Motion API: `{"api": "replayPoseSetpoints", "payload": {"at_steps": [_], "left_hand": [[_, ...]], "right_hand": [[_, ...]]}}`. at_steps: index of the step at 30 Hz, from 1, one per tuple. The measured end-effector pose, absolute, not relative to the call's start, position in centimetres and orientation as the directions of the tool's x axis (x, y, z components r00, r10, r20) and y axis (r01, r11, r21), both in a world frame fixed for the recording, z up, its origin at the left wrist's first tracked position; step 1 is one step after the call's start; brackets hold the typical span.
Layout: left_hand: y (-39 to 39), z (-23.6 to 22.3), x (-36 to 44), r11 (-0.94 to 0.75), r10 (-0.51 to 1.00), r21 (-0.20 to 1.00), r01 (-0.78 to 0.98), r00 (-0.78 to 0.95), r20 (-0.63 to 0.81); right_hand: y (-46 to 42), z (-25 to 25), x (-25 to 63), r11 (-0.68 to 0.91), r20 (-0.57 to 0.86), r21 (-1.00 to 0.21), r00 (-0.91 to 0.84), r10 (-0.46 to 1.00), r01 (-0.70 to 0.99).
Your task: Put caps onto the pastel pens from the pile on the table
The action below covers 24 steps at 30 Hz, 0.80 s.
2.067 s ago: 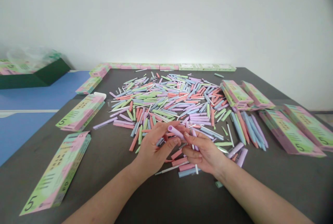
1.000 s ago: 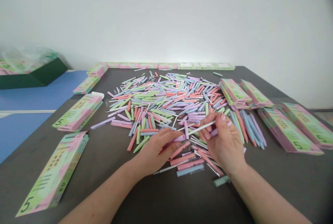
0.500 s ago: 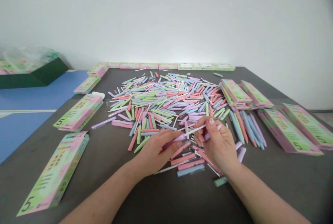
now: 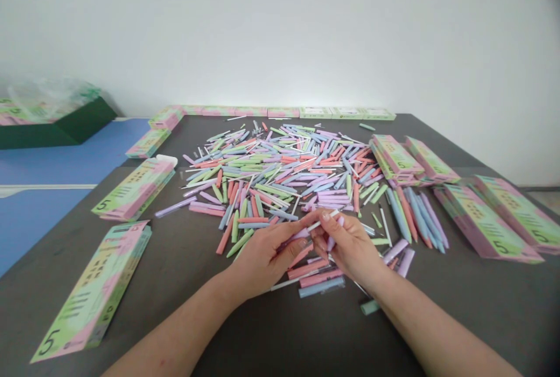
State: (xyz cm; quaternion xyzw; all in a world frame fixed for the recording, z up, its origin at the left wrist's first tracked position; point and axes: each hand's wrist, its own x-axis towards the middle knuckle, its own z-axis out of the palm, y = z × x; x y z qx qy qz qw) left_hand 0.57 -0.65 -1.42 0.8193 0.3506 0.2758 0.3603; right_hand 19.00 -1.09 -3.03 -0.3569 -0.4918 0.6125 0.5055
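The light purple plastic barrel [image 4: 299,235] lies between the two hands, low over the table [image 4: 280,342], its long axis slanting away from the wearer and rightward, its visible end toward the right grip [image 4: 350,251]. The left grip [image 4: 265,254] is closed around it, thumb against fingers; the right grip pinches a slim white plastic stick [image 4: 321,222], roughly in line with the barrel and meeting its end, and also holds a short light purple plastic piece [image 4: 336,232]. Left of the grips, a flat green-and-pink cardboard box [image 4: 94,289] shows a large black "5"; its column of dark characters is too small to read. Right of them, green-and-pink cardboard boxes [image 4: 485,219] also read "5". A pile of multicoloured plastic pen parts [image 4: 280,173] spreads beyond the grips.
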Motion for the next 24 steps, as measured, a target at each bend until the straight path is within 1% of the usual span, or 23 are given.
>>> {"api": "replayPoseSetpoints", "payload": {"at_steps": [7,13,17,21,23,24], "left_hand": [[-0.92,-0.44,0.99,-0.457,0.776,0.779,0.429,0.621,0.114],[-0.88,-0.41,0.98,-0.442,0.793,0.783,0.437,0.598,0.114],[-0.87,-0.49,1.04,-0.449,0.787,0.782,0.433,0.606,0.116],[-0.74,-0.71,1.07,-0.407,0.811,0.788,0.461,0.580,0.080],[-0.66,-0.83,0.99,-0.385,0.824,0.792,0.473,0.563,0.065],[-0.63,-0.88,0.92,-0.378,0.832,0.795,0.474,0.551,0.066]], "right_hand": [[-1.05,-3.11,19.01,-0.026,0.049,-0.956,-0.247,0.968,-0.292],[-0.89,-2.88,19.02,-0.120,0.004,-0.916,-0.308,0.951,-0.382],[-0.83,-3.12,18.90,-0.122,0.000,-0.929,-0.330,0.944,-0.349],[-1.02,-3.19,18.68,-0.155,-0.041,-0.943,-0.360,0.932,-0.294],[-1.14,-2.81,18.70,-0.159,-0.044,-0.936,-0.347,0.937,-0.313],[-1.14,-2.49,18.80,-0.149,-0.031,-0.924,-0.320,0.947,-0.352]]}}
